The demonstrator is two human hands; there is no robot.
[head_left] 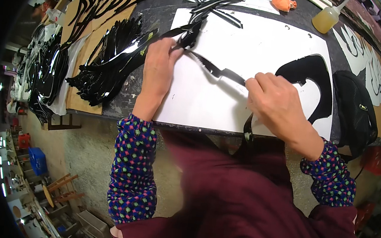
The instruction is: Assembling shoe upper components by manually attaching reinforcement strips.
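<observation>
My left grip (160, 65) pinches a black strip (209, 66); my right grip (272, 99) is clenched on it farther along. White sheet (201, 106) beneath, on table (158, 14).

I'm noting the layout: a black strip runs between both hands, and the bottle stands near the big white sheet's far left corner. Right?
Not the left corner: the head view shows the bottle near the far right corner of the sheet. The strip runs between the left hand and right hand.
</observation>
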